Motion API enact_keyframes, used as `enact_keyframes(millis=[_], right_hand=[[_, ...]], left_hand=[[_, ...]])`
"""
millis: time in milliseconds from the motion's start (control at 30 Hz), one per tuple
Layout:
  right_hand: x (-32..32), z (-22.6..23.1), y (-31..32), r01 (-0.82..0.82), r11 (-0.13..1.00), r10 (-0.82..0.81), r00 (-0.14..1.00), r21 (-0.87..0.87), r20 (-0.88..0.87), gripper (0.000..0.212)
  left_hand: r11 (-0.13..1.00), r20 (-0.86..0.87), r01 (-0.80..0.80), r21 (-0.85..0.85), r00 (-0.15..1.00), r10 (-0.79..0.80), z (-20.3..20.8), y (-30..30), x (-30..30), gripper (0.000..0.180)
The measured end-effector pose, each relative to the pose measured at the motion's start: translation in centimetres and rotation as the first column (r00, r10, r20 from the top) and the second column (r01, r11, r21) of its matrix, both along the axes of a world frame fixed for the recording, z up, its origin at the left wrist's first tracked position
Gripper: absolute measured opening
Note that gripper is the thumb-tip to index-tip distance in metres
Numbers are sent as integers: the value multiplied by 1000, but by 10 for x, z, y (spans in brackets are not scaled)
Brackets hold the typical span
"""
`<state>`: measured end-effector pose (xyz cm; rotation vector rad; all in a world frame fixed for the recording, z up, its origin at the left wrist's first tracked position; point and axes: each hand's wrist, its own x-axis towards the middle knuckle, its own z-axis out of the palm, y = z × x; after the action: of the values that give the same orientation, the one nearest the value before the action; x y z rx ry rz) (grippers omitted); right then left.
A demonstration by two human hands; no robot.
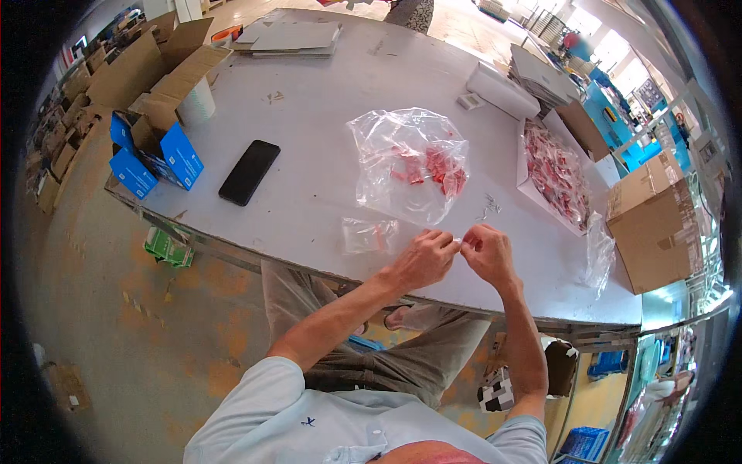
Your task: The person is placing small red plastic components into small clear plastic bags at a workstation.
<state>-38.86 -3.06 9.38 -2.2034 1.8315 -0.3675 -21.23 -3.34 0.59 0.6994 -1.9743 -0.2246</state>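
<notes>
A wide, pale table (309,131) fills most of the view, with a person seated at its near edge. Toward the right, a shallow white box (546,204) is heaped with red pieces in what looks like clear wrapping. Near the middle, a large clear plastic bag (373,166) lies spread out, red pieces (417,166) showing in it. The left hand (425,257) and right hand (488,254) meet in front of that bag, fingers drawn into narrow pinches around a small pale item (459,241) between the fingertips, too tiny to identify. Small clear pouches (359,236) lie just left of the left hand. Smallest are the thin metallic bits (489,206), scattered beyond the right hand. Judging by the full box, much is already done; the red pieces in the bag and the loose bits seem left, and the pinched item appears unfinished.
</notes>
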Motion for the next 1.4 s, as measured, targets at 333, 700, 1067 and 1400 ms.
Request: enact_keyframes(millis=[333,700,1067,1400], right_hand=[[-33,-26,5,-164,966,-62,596,197,800,26],[-37,-60,29,-127,973,-118,450,194,885,19],[-21,-64,16,-17,990,-125,357,141,926,16],[0,-49,36,79,987,-162,516,142,841,22]], left_hand=[[831,-392,367,419,898,-199,14,-5,7,5],[761,-388,370,534,906,-169,7,4,2,6],[619,-561,451,643,827,-19,11,-21,-5,23],[619,-465,396,678,884,-55,-15,-15,-4,10]])
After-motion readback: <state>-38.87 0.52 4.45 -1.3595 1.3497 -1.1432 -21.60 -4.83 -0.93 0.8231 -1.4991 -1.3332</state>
